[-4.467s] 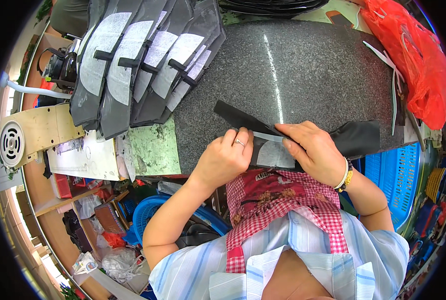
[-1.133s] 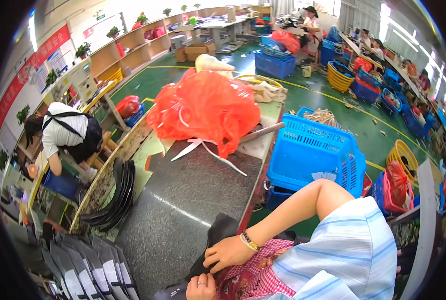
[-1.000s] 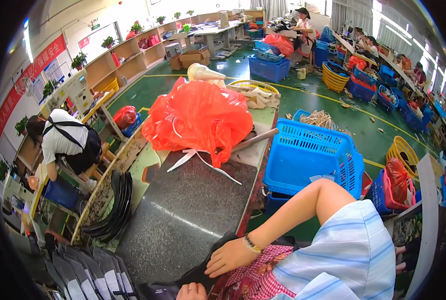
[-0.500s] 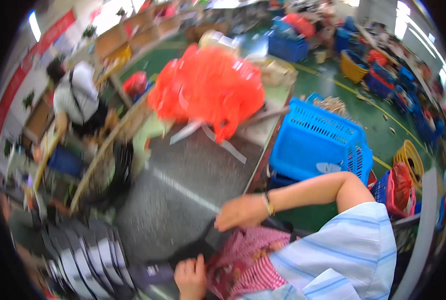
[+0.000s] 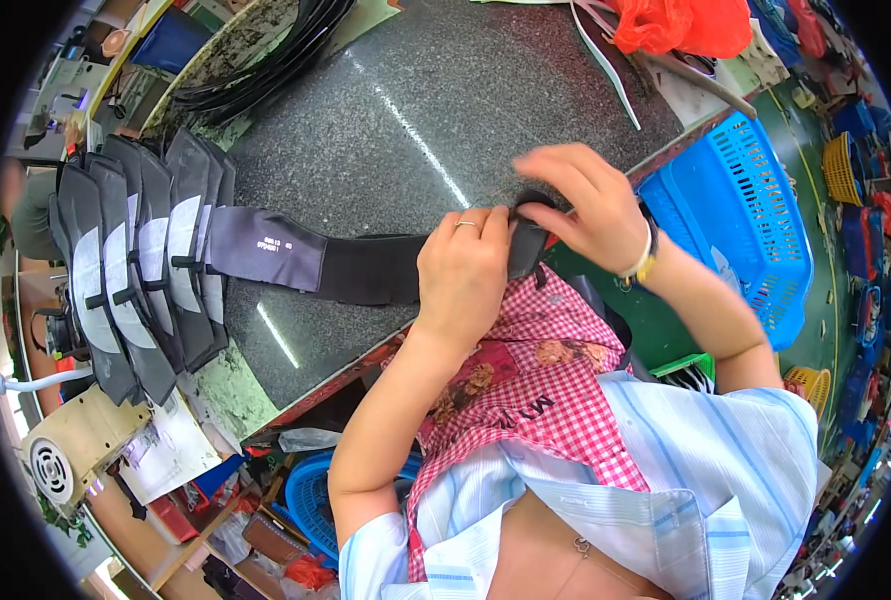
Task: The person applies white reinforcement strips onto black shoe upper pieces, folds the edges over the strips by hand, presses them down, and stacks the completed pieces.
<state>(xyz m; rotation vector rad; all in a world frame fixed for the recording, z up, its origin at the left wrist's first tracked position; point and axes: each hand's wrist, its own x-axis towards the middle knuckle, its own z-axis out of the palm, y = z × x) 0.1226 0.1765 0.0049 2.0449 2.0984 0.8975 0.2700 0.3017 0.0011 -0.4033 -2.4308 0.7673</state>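
A long black fabric strip [image 5: 371, 268] lies along the table, with a shiny dark-grey printed section [image 5: 271, 245] near its left end. My left hand [image 5: 463, 272] presses its closed fingers on the strip near the table's front edge. Just right of it, the strip's end curls up. My right hand [image 5: 591, 205] meets that curled end with its thumb, while its other fingers stretch out above, apart and slightly blurred. Left of the strip stands an overlapping row of black cut pieces [image 5: 146, 265] with white patches; the printed section reaches up to them.
A bundle of black cords [image 5: 266, 75] lies at the far left. Red plastic bags [image 5: 686, 25] and a pale strip [image 5: 606, 65] are at the far right. A blue basket [image 5: 756, 230] stands right of the table. A cream machine [image 5: 81, 440] is at the lower left.
My view has swung down toward the table and my body. My right hand has come to the strip's end beside my left hand, which now rests on the strip.
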